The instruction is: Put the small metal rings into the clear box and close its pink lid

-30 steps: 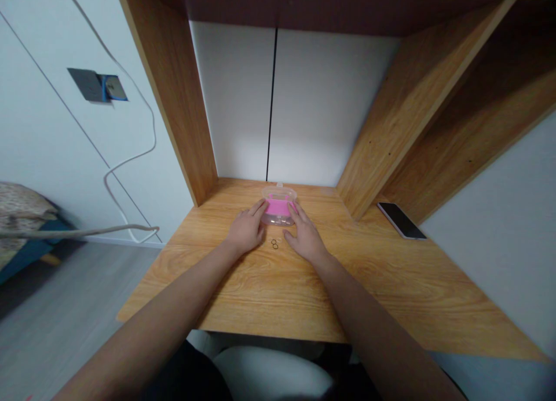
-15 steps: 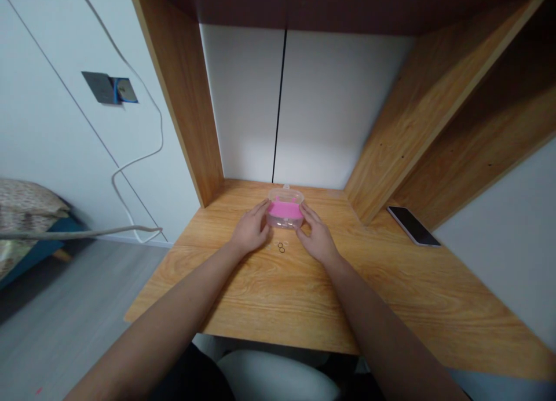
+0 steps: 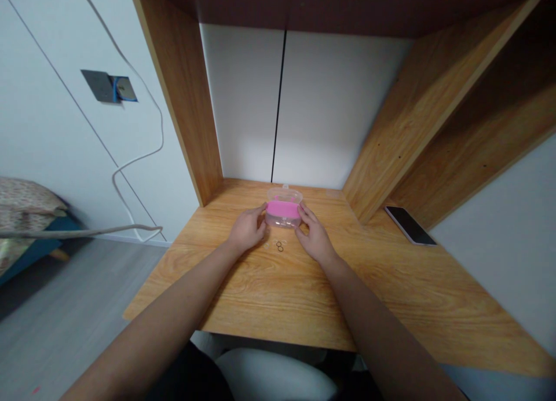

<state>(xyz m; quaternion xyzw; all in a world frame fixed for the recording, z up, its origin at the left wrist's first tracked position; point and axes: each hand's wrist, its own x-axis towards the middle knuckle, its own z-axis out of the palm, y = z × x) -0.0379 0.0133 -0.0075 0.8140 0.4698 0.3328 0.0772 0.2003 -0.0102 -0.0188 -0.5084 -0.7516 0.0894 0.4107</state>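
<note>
A clear plastic box (image 3: 283, 222) with a bright pink insert (image 3: 282, 208) sits on the desk, its see-through lid (image 3: 285, 193) raised at the back. At its left side my left hand (image 3: 248, 230) has bent fingers, with the fingertips at the box's edge. My right hand (image 3: 316, 236) grips the opposite side, fingers on the pink part and thumb at the front corner. Just in front of the box lie two small dark rings (image 3: 280, 247), like thin elastic bands. Fainter clear rings seem to lie around them, too small to make out well.
The wooden desk (image 3: 278, 296) has upright side panels and a shelf overhead. A phone (image 3: 409, 225) lies at the right by the panel. On the left wall a white cable (image 3: 161, 128) hangs near an opened socket (image 3: 124, 89). A pale chair seat (image 3: 273, 375) shows below the desk edge.
The view has shifted very slightly. My left thumb and fingers have drawn back a little from the box's left side; my right hand stays on it. The rings lie where they were.
</note>
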